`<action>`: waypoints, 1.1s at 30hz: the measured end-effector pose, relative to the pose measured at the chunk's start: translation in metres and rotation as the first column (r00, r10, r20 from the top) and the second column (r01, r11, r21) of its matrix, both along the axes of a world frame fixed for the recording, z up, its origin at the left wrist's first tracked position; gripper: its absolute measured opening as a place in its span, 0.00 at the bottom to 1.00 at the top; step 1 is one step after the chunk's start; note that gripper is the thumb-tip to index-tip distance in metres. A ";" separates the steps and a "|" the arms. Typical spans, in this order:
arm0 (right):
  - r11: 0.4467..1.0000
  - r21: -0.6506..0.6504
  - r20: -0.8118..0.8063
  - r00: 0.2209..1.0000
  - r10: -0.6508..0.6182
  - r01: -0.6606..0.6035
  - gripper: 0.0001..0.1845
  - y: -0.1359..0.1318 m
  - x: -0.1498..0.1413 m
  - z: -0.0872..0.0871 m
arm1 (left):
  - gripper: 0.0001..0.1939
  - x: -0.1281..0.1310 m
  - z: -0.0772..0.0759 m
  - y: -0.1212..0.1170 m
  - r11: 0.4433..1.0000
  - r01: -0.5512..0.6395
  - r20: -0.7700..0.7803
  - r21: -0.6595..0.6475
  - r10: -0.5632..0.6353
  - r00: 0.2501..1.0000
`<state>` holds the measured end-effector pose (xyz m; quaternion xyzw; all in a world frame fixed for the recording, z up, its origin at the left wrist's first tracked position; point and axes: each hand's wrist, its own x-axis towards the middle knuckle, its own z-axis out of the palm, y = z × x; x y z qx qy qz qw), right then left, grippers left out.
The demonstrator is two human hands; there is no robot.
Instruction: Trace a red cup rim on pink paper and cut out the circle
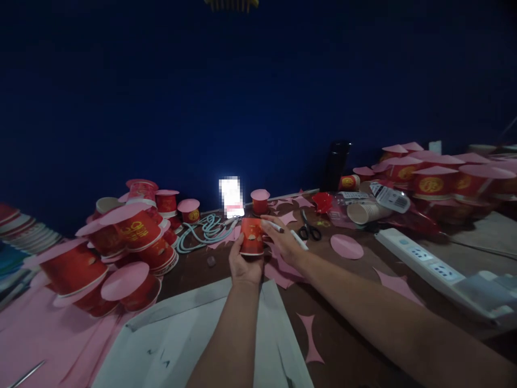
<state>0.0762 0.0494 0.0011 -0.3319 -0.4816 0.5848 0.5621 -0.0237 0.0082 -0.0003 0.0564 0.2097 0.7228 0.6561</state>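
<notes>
My left hand point(245, 269) is wrapped round a red paper cup point(251, 235) from below and the left. The cup is upside down, its pale rim at the bottom. In my right hand point(287, 242) is a white pen point(299, 240), partly covered by the fingers. Those fingertips are at the cup's upper right edge. Behind the cup stands a smaller-looking red cup topped with a pink paper disc point(260, 194). Pink paper offcuts point(283, 267) lie under my right hand, and black scissors point(309, 230) rest to its right.
Red cups with pink discs are piled at left point(139, 226) and right point(434, 183). A lit, blurred phone screen point(231, 195) stands behind a coiled pale cable point(205, 230). A white power strip point(420, 256) lies right; a white box lid point(181, 334) is in front.
</notes>
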 end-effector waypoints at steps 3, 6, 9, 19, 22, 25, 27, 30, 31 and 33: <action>0.979 -0.079 -0.129 0.976 0.177 -0.188 0.21 -0.009 -0.001 0.005 | 0.11 -0.001 -0.001 -0.001 1.000 0.005 0.012 0.021 -0.005 1.000; 0.960 -0.084 -0.178 0.952 0.249 -0.267 0.23 -0.015 -0.001 0.007 | 0.10 0.000 -0.001 -0.001 0.999 0.027 -0.024 0.040 -0.026 0.999; 0.968 -0.080 -0.197 0.956 0.218 -0.238 0.22 -0.015 -0.001 0.006 | 0.09 0.003 0.000 -0.001 1.000 0.018 -0.051 0.026 -0.016 0.999; 0.997 -0.077 -0.070 0.998 0.006 -0.012 0.26 -0.001 0.002 0.000 | 0.15 0.026 0.000 -0.008 0.999 0.041 -0.219 -0.035 -0.047 0.975; 0.997 -0.076 -0.020 1.000 0.018 -0.020 0.27 -0.003 0.003 0.001 | 0.14 0.028 -0.002 -0.008 0.999 0.043 -0.220 -0.007 -0.044 0.975; 0.998 -0.060 0.015 1.000 0.002 -0.001 0.27 -0.007 0.002 0.003 | 0.14 0.029 -0.002 -0.007 0.999 0.037 -0.192 0.009 -0.035 0.981; 0.998 -0.052 0.048 0.999 -0.016 0.019 0.27 -0.009 0.001 0.004 | 0.14 0.029 -0.001 -0.007 0.999 0.048 -0.182 0.015 -0.045 0.982; 0.999 -0.042 0.090 0.996 -0.028 0.032 0.27 -0.012 0.001 0.006 | 0.15 0.028 0.000 -0.008 0.997 0.072 -0.170 0.025 -0.067 0.983; 0.999 -0.035 0.096 0.995 -0.030 0.033 0.27 -0.013 0.000 0.006 | 0.16 0.028 -0.001 -0.009 0.997 0.080 -0.166 0.023 -0.075 0.983; 0.999 -0.004 0.099 0.994 -0.040 0.041 0.26 -0.014 0.000 0.006 | 0.17 0.027 -0.003 -0.008 0.995 0.100 -0.167 0.015 -0.096 0.981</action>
